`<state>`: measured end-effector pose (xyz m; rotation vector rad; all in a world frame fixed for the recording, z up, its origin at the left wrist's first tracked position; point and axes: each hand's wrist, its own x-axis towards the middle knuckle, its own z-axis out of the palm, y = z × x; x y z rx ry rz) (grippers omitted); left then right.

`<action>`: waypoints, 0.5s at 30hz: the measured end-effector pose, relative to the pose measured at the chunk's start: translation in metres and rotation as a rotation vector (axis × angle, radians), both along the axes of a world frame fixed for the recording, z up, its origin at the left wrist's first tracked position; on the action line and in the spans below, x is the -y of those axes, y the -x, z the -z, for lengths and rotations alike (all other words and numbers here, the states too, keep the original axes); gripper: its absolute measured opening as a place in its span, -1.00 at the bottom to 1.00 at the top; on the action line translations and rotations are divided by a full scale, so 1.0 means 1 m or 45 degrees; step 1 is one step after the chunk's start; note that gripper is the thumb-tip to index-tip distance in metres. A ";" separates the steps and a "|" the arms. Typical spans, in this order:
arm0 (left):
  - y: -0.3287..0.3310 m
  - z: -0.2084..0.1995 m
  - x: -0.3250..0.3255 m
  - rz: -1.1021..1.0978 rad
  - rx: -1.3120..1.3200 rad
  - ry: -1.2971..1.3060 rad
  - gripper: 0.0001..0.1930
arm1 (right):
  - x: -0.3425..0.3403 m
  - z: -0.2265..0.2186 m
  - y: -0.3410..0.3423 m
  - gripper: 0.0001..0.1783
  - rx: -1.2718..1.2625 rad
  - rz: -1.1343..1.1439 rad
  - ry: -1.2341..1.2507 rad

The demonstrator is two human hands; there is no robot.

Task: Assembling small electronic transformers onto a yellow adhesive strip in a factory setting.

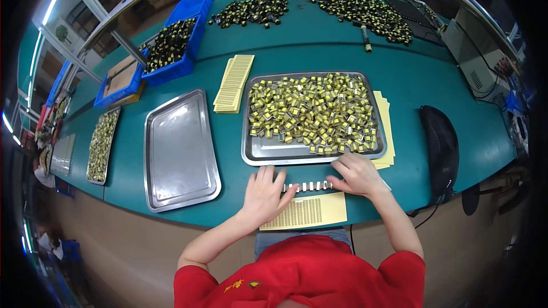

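Small parts (311, 186) in sideways row

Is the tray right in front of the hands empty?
No, that metal tray holds a big pile of small yellow and silver pieces.

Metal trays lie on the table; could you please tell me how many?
3: a large tray heaped with yellow parts, another tray to its left, a narrow tray farther left; more may be hidden.

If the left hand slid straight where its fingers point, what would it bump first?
The left hand would probably bump the near rim of the metal tray holding small yellow components, though height is hard to judge.
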<state>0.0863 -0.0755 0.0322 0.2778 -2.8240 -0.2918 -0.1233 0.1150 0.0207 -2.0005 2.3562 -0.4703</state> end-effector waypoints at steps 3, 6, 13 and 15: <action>-0.010 0.004 -0.002 0.014 0.117 -0.011 -0.48 | 0.000 -0.007 -0.006 -0.60 -0.145 -0.256 0.134; -0.009 0.011 -0.007 0.024 0.246 0.112 -0.42 | 0.004 0.003 -0.017 -0.33 -0.298 -0.393 0.024; -0.010 0.031 -0.018 0.034 0.196 0.303 -0.36 | 0.003 0.003 -0.022 -0.30 -0.071 -0.436 -0.232; -0.012 0.031 -0.016 0.038 0.247 0.295 -0.36 | 0.005 0.007 -0.019 -0.28 -0.191 -0.483 0.008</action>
